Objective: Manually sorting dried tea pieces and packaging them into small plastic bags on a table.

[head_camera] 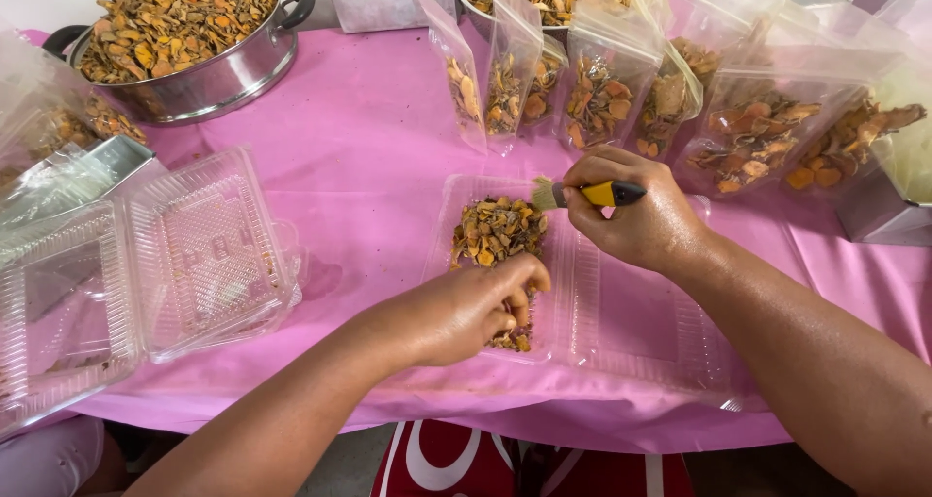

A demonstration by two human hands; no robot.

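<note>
Dried slices in an open clamshell box on a pink tablecloth (pixel 369 138).
Right hand (pixel 636 215) grips a yellow-handled brush (pixel 582 193); left hand (pixel 476 308), fingers curled, touches slices in the clear clamshell box (pixel 573 303); filled pouches (pixel 602 89) and a steel pot (pixel 184 60) behind.

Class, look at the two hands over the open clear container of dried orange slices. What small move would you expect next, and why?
Probably a short sweep of the brush across the slices. The right hand holds the bristles at the heap's upper edge, and the left hand rests fingers in the slices at the near side of the open clear container, steadying them.
</note>
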